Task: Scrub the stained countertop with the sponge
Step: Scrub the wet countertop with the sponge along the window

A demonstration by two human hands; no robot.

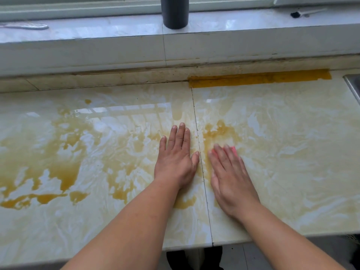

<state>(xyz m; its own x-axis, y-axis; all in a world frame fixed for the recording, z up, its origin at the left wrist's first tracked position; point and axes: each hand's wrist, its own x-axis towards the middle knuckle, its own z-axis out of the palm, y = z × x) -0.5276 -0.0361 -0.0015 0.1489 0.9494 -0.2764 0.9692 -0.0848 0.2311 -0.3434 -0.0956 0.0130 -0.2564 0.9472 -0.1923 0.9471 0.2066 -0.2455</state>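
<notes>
Head view: one stained countertop (282,145).
Hands: two; left hand (175,158) flat on countertop.
Right hand (231,178): flat, fingers straight, pressing one pink sponge (233,149).

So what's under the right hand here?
A pink sponge shows past the fingertips of the right hand, pressed flat on the stained countertop. Most of the sponge is covered by the hand, so its shape is hidden.
</notes>
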